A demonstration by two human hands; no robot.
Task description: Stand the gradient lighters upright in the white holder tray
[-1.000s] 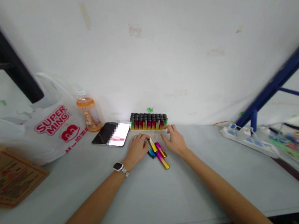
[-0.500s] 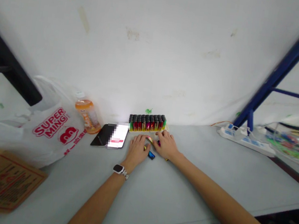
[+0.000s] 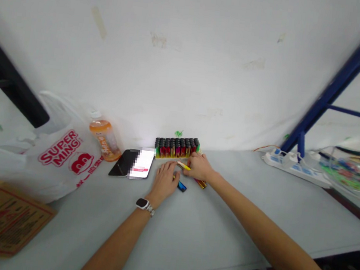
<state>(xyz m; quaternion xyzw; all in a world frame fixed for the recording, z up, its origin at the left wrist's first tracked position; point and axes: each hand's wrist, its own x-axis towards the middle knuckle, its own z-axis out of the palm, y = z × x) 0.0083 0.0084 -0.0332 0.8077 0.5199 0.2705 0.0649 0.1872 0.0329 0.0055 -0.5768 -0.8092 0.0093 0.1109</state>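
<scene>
Rows of black-topped, coloured lighters (image 3: pixel 177 148) stand upright in a yellow-edged tray against the wall. My left hand (image 3: pixel 165 179) lies on the table in front of them, palm down, fingers spread, with a blue lighter (image 3: pixel 181 186) beside its thumb. My right hand (image 3: pixel 198 166) is bent at the right front corner of the lighters, fingers curled; what they hold, if anything, is hidden. A yellow and white lighter (image 3: pixel 183 165) lies between the hands. Below my right hand, a red and gold lighter (image 3: pixel 201 183) rests on the table.
A phone or tablet (image 3: pixel 132 163) lies left of the lighters, near an orange drink bottle (image 3: pixel 105 138). Further left are a white plastic bag (image 3: pixel 63 156) and a cardboard box (image 3: pixel 4 219). On the right are a power strip (image 3: pixel 296 169) and a blue metal frame (image 3: pixel 326 95).
My right hand has curled its fingers and shifted slightly towards the lighter rows. The yellow lighter between the hands has turned and the red and gold one shows more. My left hand is nearly still.
</scene>
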